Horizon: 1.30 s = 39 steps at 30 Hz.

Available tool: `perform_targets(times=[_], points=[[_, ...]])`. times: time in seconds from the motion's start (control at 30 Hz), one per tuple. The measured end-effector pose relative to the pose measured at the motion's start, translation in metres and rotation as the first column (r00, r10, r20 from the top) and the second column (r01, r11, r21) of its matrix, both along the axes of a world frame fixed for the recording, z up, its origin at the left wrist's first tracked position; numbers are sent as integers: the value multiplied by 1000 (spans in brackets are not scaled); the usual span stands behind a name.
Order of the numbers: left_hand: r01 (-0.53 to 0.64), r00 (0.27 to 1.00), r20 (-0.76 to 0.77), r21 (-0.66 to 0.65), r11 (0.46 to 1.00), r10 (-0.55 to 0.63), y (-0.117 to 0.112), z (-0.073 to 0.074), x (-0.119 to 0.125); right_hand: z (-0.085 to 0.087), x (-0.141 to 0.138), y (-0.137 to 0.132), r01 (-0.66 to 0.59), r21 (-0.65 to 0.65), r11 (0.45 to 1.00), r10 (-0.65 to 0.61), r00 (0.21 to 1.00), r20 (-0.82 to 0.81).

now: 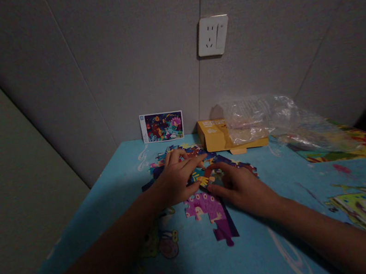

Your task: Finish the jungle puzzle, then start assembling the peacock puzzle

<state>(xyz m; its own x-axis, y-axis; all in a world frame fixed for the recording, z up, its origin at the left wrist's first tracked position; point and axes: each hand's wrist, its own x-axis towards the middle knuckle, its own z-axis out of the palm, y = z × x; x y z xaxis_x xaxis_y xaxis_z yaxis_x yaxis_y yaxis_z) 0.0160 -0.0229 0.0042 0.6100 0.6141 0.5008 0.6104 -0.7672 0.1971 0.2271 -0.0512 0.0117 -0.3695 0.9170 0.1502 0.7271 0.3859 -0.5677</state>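
Left hand (174, 178): palm down over the puzzle (204, 206), fingers spread and lightly bent, thumb set well apart from the index finger. It has no visible hold on any piece; the fingers rest on or just over the assembled area. Right hand (238, 186): half closed, thumb and index finger curved toward each other with a gap between the tips, at the middle of the puzzle. I cannot tell whether a piece is pinched there.

Position: the puzzle lies flat on the blue printed bench (114, 186), in front of me, partly under both hands.

Orientation: the far portion spreads left to right beyond and beneath my hands. From it a purple section extends toward me, its long axis running near to far, with the near end slightly to the right. A rounded tab at that end points at me. A straight dark border runs along the right side of this section; the left side is stepped and notched. My hands cover the centre, so the long axis of the whole cannot be read.

Surroundings: a picture card (163, 126) stands against the wall (143, 68), long axis horizontal. To its right lies a yellow box (213, 136), lengthwise along the wall, with a clear bag (256, 115) over its right part.
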Motion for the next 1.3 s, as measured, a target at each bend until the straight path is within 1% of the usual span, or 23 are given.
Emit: perform_targets(times=[0.2,0.33,0.5,0.63,0.73,0.83,0.9,0.97,1.13,1.3], points=[[15,1000,-24,-29,999,-16,3,-4,-2,2,1,0,-35,-39,999,36,999,29],[-10,999,-32,-28,1000,9,3,-3,-1,5,1,-1,-61,-66,996,64,997,39],[-17,1000,-20,9,1000,17,4,-3,-1,5,2,1,-43,-10,999,43,997,64],[-18,1000,-23,41,999,19,5,-5,0,4,4,3,-46,63,997,41,995,87],[19,1000,18,95,995,-21,6,-4,0,4,5,4,-21,105,994,14,997,73],[70,993,78,157,985,-83,7,-2,-1,5,6,3,-6,117,993,4,1000,18],[75,989,110,194,978,-98,8,-2,-1,4,6,3,-10,114,993,11,1000,-7],[72,986,128,223,972,-103,9,-2,-2,3,5,3,-18,105,994,18,1000,4],[130,982,106,224,966,-157,13,-7,-3,1,4,4,-36,117,993,23,993,114],[145,983,86,177,973,-162,13,-8,-5,1,4,4,-30,116,993,13,989,148]])
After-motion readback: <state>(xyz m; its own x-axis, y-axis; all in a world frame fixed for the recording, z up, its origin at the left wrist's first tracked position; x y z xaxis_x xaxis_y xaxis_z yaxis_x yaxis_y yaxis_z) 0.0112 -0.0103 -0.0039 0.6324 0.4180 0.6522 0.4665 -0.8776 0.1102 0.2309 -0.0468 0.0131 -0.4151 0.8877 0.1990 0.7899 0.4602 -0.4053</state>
